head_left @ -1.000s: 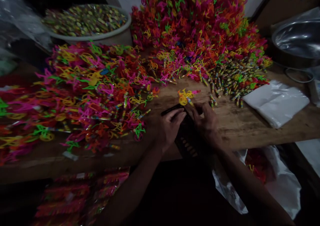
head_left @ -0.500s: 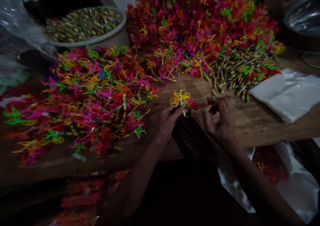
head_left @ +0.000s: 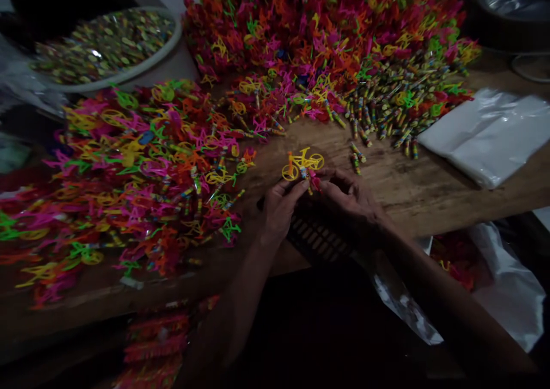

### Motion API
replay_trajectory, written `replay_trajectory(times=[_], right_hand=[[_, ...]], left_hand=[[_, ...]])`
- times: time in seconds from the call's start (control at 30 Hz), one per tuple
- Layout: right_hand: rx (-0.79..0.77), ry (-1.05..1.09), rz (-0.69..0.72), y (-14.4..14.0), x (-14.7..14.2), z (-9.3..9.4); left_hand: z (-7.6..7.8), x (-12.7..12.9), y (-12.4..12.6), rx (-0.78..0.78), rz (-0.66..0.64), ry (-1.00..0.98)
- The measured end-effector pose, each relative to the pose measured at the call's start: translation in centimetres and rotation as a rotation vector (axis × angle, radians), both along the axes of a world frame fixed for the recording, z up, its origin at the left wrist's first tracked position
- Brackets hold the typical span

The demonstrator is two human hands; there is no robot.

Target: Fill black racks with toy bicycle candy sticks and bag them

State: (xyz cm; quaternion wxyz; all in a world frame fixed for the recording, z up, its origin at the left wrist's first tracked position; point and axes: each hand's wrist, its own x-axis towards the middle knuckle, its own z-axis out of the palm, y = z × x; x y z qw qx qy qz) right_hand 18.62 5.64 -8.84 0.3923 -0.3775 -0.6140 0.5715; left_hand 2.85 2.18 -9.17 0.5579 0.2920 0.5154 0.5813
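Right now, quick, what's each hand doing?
Left hand: fingers pinched on the yellow toy bicycle.
Right hand: fingers curled at the same bicycle; whether it grips cannot be told.

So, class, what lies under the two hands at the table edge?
A dark slotted tray shows beneath the left hand and right hand. Its top part and anything in it are covered.

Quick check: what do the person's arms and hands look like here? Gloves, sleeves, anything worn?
Both the left hand and the right hand are bare, no gloves. Both forearms are bare as far as they show, no sleeves in view. No watch, ring or band is visible, though the light is dim.
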Motion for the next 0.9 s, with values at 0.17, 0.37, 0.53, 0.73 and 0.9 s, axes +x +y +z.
replay_trajectory(times=[0.17, 0.37, 0.53, 0.73, 0.9], right_hand=[[0.348, -0.224, -0.11, 0.2, -0.1, 0.2], [0.343, -0.193, 0.02, -0.3, -0.3, -0.4], [0.16, -0.092, -0.084, 0.1, -0.2, -0.6], [0.134, -0.353, -0.192, 2.9, 3.4, -0.5], [0.528, -0.862, -0.333, 3.2, 4.6, -0.7]], left_hand=[[0.0, 0.5, -0.4, 0.07, 0.012, -0.042], [-0.2, 0.6, -0.3, 0.069, 0.0, -0.113], [0.1, 0.8, 0.1, 0.049, -0.063, -0.124], [-0.4, -2.2, 0.1, 0.039, 0.074, 0.006], [-0.4, -4.2, -0.4, 0.046, 0.159, 0.058]])
